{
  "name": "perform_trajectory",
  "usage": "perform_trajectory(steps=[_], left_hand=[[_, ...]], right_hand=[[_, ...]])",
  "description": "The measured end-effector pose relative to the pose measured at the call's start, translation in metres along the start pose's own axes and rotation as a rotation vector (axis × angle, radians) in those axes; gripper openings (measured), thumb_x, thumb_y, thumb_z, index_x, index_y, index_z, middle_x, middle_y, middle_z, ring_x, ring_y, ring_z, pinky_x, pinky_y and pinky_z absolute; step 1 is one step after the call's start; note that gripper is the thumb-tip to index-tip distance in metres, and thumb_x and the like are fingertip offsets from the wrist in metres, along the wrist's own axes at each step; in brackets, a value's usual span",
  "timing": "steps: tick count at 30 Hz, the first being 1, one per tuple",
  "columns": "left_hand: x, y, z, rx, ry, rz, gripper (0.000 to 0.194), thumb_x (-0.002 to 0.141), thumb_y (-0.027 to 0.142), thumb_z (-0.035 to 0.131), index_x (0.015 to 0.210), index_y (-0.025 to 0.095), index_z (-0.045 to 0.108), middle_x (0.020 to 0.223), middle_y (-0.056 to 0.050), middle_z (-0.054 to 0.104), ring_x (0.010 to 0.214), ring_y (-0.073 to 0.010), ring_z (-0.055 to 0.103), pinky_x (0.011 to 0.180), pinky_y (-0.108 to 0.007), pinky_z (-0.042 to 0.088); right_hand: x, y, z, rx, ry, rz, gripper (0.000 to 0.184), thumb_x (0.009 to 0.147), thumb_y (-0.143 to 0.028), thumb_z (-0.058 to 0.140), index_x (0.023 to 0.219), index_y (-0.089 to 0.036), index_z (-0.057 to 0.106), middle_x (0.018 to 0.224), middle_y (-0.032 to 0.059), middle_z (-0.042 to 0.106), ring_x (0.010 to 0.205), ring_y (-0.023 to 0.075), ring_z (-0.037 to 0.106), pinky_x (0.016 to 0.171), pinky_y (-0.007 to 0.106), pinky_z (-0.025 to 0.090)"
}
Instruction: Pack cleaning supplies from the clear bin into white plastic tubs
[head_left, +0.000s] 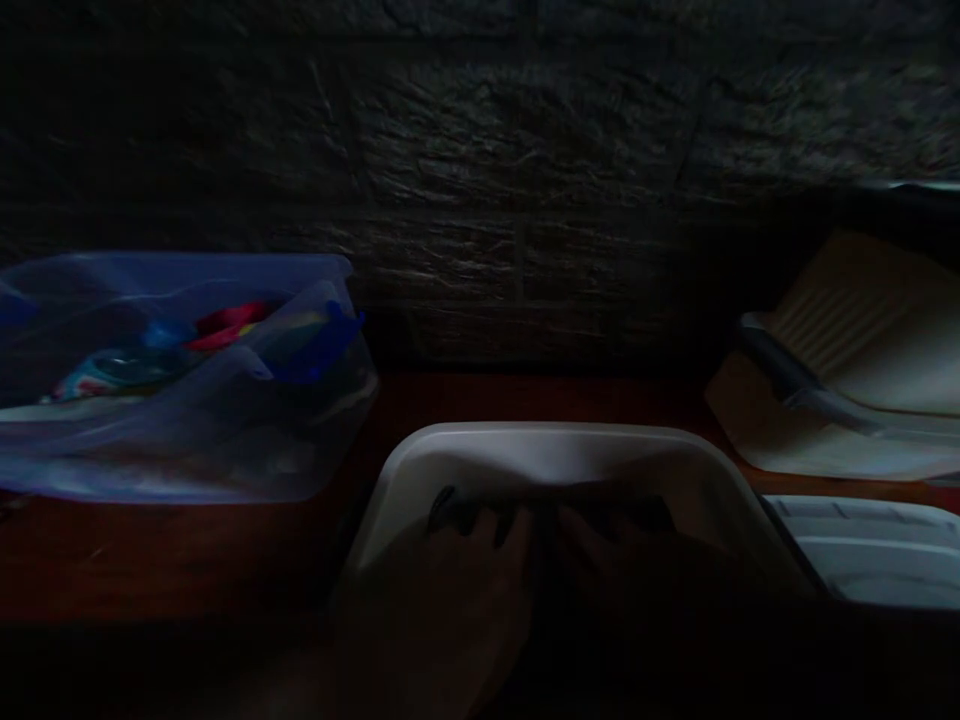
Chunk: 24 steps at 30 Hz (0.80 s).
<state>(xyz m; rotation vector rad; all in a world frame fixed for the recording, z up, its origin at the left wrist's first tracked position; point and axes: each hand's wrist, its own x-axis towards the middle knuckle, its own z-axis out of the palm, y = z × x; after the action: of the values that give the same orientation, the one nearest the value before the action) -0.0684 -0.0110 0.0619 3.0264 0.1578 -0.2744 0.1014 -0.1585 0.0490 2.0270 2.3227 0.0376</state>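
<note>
The view is very dark. Both hands reach down into a white plastic tub [551,440] in the lower middle. My left hand [472,570] has its fingers bent over a long dark object [649,513] inside the tub. My right hand [607,550] is beside it, fingers likewise over the dark object, mostly lost in shadow. At its left end the object shows a rounded black edge; its kind cannot be made out. Shadow hides the tub's bottom and near side.
On the left stands a clear plastic bin [225,440] holding colourful items, with a blue latch [322,345]. To the right are a tilted beige ribbed container [862,320] with a grey handle and a white lid or tray [885,545]. A stone-patterned wall [517,150] rises behind the reddish-brown surface [480,395].
</note>
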Motion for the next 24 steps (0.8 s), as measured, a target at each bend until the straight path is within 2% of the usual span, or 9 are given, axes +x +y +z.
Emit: perform_trajectory(steps=[2, 5, 9, 13, 16, 20, 24], left_hand=[[-0.001, 0.001, 0.005, -0.008, -0.018, -0.023, 0.045, 0.092, 0.023, 0.050, 0.135, 0.024, 0.064, 0.122, -0.015, 0.072, 0.102, -0.0315, 0.068, 0.095, -0.048, 0.049], [0.002, 0.003, 0.009, -0.035, -0.021, -0.086, 0.043, 0.092, 0.027, 0.048, 0.132, 0.024, 0.066, 0.115, -0.015, 0.073, 0.105, -0.0349, 0.066, 0.097, -0.050, 0.047], [0.007, 0.006, -0.001, -0.102, -0.028, -0.086, 0.037, 0.094, 0.029, 0.046, 0.122, 0.024, 0.068, 0.111, -0.013, 0.073, 0.113, -0.0347, 0.063, 0.099, -0.050, 0.046], [0.008, 0.007, -0.011, -0.127, -0.080, -0.005, 0.027, 0.091, 0.029, 0.053, 0.110, 0.025, 0.071, 0.107, -0.013, 0.072, 0.109, -0.0339, 0.063, 0.099, -0.049, 0.046], [0.006, 0.007, -0.006, -0.128, -0.036, -0.010, 0.030, 0.094, 0.028, 0.049, 0.117, 0.023, 0.068, 0.113, -0.012, 0.071, 0.115, -0.0322, 0.062, 0.102, -0.047, 0.044], [0.006, 0.007, -0.006, -0.113, -0.048, -0.042, 0.029, 0.095, 0.024, 0.047, 0.115, 0.021, 0.068, 0.110, -0.012, 0.072, 0.109, -0.0309, 0.064, 0.100, -0.046, 0.045], [0.011, 0.008, -0.024, -0.125, -0.134, -0.070, 0.028, 0.091, 0.019, 0.047, 0.106, 0.019, 0.071, 0.100, -0.014, 0.072, 0.091, -0.0311, 0.067, 0.090, -0.048, 0.047]], right_hand=[[-0.001, -0.001, -0.002, -0.048, 0.008, 0.003, 0.060, 0.085, -0.016, 0.053, 0.144, -0.007, 0.053, 0.107, 0.0204, 0.075, 0.064, 0.0250, 0.069, 0.041, 0.028, 0.034], [-0.001, -0.003, -0.006, -0.090, 0.008, 0.018, 0.056, 0.083, -0.015, 0.052, 0.138, -0.010, 0.059, 0.111, 0.0198, 0.075, 0.067, 0.0267, 0.069, 0.039, 0.029, 0.034], [0.000, -0.004, -0.020, -0.111, -0.032, -0.058, 0.048, 0.086, -0.019, 0.051, 0.132, -0.009, 0.064, 0.115, 0.0218, 0.073, 0.071, 0.0296, 0.067, 0.042, 0.034, 0.040], [0.002, -0.005, -0.025, -0.022, 0.001, -0.155, 0.027, 0.091, -0.023, 0.055, 0.109, -0.018, 0.074, 0.104, 0.0138, 0.075, 0.072, 0.0250, 0.066, 0.049, 0.034, 0.043], [0.002, -0.007, -0.019, 0.076, 0.042, -0.228, 0.019, 0.091, -0.026, 0.058, 0.096, -0.020, 0.076, 0.089, 0.0098, 0.074, 0.065, 0.0205, 0.063, 0.047, 0.032, 0.038], [0.000, -0.007, -0.014, 0.130, 0.001, -0.205, 0.020, 0.091, -0.029, 0.060, 0.104, -0.021, 0.074, 0.090, 0.0078, 0.074, 0.061, 0.0174, 0.061, 0.046, 0.030, 0.031], [0.000, -0.007, -0.013, 0.148, -0.046, -0.147, 0.028, 0.089, -0.035, 0.063, 0.110, -0.021, 0.073, 0.088, 0.0078, 0.074, 0.060, 0.0178, 0.063, 0.045, 0.029, 0.026]])
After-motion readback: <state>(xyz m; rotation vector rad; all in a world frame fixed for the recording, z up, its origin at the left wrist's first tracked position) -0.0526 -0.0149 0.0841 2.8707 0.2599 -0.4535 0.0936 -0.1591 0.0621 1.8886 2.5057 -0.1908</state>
